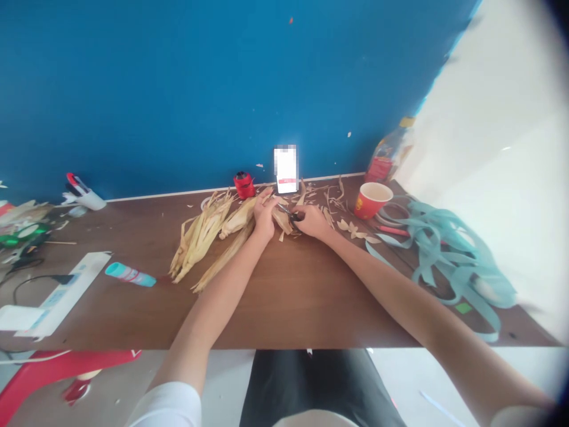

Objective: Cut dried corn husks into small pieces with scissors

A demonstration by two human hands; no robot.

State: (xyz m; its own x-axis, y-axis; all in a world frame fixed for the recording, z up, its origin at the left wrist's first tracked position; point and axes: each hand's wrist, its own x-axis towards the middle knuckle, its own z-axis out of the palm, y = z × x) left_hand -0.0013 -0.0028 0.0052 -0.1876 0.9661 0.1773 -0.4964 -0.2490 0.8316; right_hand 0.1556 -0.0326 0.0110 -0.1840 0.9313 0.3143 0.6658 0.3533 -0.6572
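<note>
Just right of the corn husk pile [200, 237], our left hand [265, 216] pinches a husk piece [281, 220] while our right hand [312, 221] grips small scissors [291, 216] at it; cut leaf shapes [353, 230] lie further right, and most of the pile looks uncut.

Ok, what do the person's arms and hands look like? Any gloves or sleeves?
The left hand and right hand are bare, with no gloves, and I can make out no watch or bracelet. The forearms are bare too. The left sleeve is short and white; the right sleeve looks pale, but the frame edge cuts it off.
</note>
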